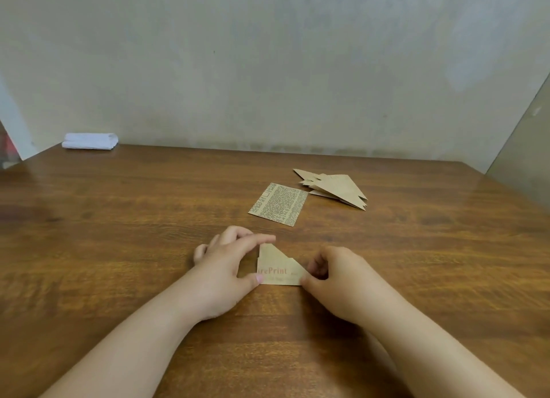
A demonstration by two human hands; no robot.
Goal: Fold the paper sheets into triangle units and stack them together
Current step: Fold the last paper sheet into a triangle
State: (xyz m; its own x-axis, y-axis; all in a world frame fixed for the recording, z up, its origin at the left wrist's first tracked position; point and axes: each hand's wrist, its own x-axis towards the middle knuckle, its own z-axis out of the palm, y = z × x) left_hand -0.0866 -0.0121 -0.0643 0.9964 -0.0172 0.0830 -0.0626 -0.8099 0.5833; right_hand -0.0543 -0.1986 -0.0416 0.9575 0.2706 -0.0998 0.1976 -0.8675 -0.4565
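Just nearer the camera than the flat printed newsprint sheet (278, 204), a half-folded tan paper piece (275, 266) lies on the brown wooden table (119, 234). The left hand (226, 260) pins its left edge; the right hand (333, 271) pinches its right corner. Light, thin and crease-prone, it is best held at the edges.

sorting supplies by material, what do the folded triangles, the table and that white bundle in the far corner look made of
Folded triangles: thin matte tan paper, kraft-like; crisp creases.
Table: brown wood grain with a slight sheen; solid wood or laminate, cannot tell.
White bundle: looks like soft folded cloth, rounded edges; could be tissue.
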